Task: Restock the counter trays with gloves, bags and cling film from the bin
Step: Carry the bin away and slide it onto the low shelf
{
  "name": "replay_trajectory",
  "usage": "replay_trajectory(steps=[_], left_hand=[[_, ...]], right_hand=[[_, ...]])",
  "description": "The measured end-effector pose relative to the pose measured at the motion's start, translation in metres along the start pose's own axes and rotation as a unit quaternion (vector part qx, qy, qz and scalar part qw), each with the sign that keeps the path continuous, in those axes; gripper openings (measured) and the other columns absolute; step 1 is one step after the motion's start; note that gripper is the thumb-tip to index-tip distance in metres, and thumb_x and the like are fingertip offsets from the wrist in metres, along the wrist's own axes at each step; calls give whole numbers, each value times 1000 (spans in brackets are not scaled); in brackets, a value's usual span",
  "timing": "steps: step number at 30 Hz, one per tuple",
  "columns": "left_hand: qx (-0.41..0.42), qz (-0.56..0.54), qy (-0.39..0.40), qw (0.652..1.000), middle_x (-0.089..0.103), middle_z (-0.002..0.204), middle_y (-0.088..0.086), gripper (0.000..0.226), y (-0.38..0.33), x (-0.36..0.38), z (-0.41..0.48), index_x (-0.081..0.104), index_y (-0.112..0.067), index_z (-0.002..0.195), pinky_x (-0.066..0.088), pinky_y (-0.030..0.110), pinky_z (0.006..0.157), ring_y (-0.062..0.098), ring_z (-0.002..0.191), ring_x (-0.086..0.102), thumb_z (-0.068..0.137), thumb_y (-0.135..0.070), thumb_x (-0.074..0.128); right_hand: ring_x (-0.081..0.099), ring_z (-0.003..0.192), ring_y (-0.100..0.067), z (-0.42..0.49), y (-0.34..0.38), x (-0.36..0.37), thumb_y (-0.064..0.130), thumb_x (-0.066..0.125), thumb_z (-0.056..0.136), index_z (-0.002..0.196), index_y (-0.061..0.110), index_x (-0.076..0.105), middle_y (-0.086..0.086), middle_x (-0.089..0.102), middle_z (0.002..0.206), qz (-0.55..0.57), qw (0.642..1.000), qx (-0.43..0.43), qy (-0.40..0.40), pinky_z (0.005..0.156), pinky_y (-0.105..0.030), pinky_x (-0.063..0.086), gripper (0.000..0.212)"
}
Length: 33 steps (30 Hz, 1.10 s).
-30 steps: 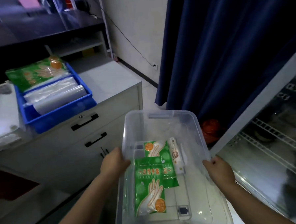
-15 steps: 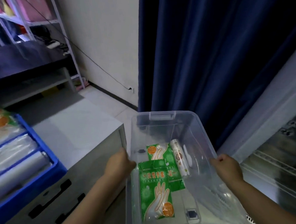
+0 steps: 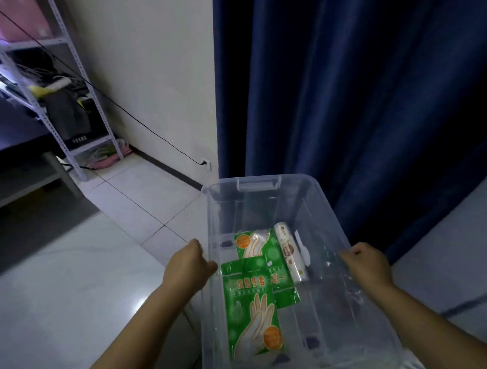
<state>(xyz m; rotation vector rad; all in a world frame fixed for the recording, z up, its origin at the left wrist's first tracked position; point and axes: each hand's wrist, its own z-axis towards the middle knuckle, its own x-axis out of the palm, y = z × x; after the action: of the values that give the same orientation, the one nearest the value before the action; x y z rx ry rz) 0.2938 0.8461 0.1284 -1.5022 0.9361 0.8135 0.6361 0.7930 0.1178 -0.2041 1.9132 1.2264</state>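
Observation:
I carry a clear plastic bin (image 3: 259, 187) in front of me. My left hand (image 3: 186, 267) grips its left rim and my right hand (image 3: 365, 264) grips its right rim. Inside lie two green packs of disposable gloves, one near pack (image 3: 251, 308) overlapping a far pack (image 3: 268, 250). A white roll (image 3: 290, 255) lies to their right on the bin floor. The blue counter tray is out of view.
The white counter top (image 3: 73, 292) lies at lower left, beside the bin. A dark blue curtain (image 3: 359, 93) hangs straight ahead. A metal shelf rack (image 3: 63, 109) stands at the back left by the white wall, with a black cable running to a floor socket (image 3: 206, 164).
The view has swung right and up: the blue tray with gloves and film has left the frame on the left. Both hands keep their hold on the bin's rims.

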Motion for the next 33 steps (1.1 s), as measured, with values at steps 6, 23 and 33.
replay_trajectory(steps=[6,23,33], left_hand=[[-87,-6,-7,996,56,80,7,24,-22,7,89,40,-14,79,35,29,59,26,72,48,77,-26,61],[-285,-70,-96,951,54,80,10,20,44,-31,263,42,-10,76,31,29,56,30,75,52,77,-16,62],[-349,-91,-110,926,52,77,5,13,130,-90,382,46,-12,81,33,28,55,28,71,51,76,-18,57]], right_hand=[[57,57,-23,125,52,27,30,64,81,68,12,56,-5,62,64,-5,998,-25,53,51,-27,41,24],[43,48,-16,316,260,184,19,68,78,60,13,48,-2,50,55,-16,969,-140,200,46,-25,33,28],[45,51,-18,365,398,296,19,67,81,62,12,48,-4,52,58,-18,960,-163,228,47,-23,35,28]])
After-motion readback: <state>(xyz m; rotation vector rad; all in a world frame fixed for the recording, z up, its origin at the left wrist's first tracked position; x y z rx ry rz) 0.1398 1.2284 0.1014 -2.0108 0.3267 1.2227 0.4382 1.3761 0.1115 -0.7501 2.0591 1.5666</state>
